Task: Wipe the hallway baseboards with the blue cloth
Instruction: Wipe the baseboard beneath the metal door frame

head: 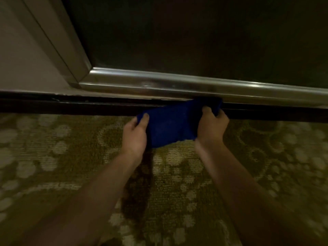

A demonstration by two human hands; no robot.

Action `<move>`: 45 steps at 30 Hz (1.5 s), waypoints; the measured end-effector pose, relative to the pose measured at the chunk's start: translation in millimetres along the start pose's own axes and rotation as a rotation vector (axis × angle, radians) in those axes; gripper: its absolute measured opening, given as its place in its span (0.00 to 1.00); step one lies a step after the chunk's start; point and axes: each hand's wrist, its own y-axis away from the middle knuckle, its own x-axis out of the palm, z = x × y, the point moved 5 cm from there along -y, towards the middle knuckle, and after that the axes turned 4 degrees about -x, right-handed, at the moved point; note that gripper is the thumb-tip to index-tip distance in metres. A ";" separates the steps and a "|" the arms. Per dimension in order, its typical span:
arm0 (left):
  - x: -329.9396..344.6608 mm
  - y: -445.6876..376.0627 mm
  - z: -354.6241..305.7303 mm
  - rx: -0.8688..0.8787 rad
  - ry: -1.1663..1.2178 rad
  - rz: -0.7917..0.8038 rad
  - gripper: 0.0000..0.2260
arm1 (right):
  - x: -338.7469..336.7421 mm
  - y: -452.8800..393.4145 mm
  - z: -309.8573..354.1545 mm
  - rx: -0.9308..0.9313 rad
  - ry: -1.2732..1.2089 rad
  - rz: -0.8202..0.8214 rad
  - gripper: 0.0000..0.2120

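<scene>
A person crouched in a dim hallway holds a blue cloth (170, 125) stretched between both hands against the dark baseboard (88, 108) that runs along the foot of the wall. The left hand (135, 132) pinches the cloth's left edge, thumb on top and fingers curled beneath; the right hand (212, 124) grips the right edge, its fingers wrapped round a bunched fold that reaches up to the shiny metal trim (195, 84) under a dark panel (195, 32). The cloth's upper part lies on the baseboard while its lower edge hangs just above the patterned carpet (53, 166). The wiping looks to be under way rather than finished: only this short stretch is covered, and long runs of baseboard show to either side. Whether those have been cleaned cannot be told in this light.
</scene>
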 end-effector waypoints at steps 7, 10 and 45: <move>-20.6 -32.2 8.6 -0.008 -0.157 -0.013 0.06 | 54.6 23.7 -18.2 -0.038 0.043 -0.227 0.12; -18.9 -37.2 12.8 -0.015 -0.115 -0.046 0.07 | 78.5 38.3 -18.4 -0.124 0.268 0.001 0.09; -24.1 -25.6 8.9 -0.029 -0.175 0.021 0.14 | 19.4 -11.0 -5.5 -0.179 0.470 -0.180 0.18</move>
